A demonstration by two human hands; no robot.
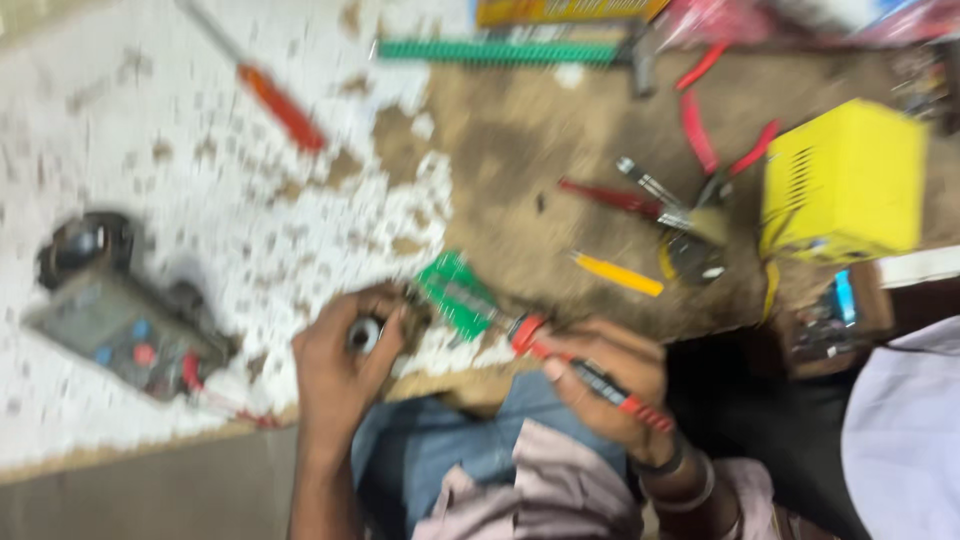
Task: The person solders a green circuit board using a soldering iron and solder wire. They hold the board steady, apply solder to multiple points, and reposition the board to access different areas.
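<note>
Green circuit board lies tilted, red-black screwdriver tip touching it.

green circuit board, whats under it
The green circuit board lies at the edge of the worn workbench, over its peeling white and bare brown surface. The left hand covers its near-left end and the picture is blurred, so anything beneath is hidden.

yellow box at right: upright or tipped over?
Cannot tell for sure. The yellow box sits on the worn workbench with its vented side facing the camera; blur hides which face is its base.

Repair workshop: tool-strewn worn bench
</note>
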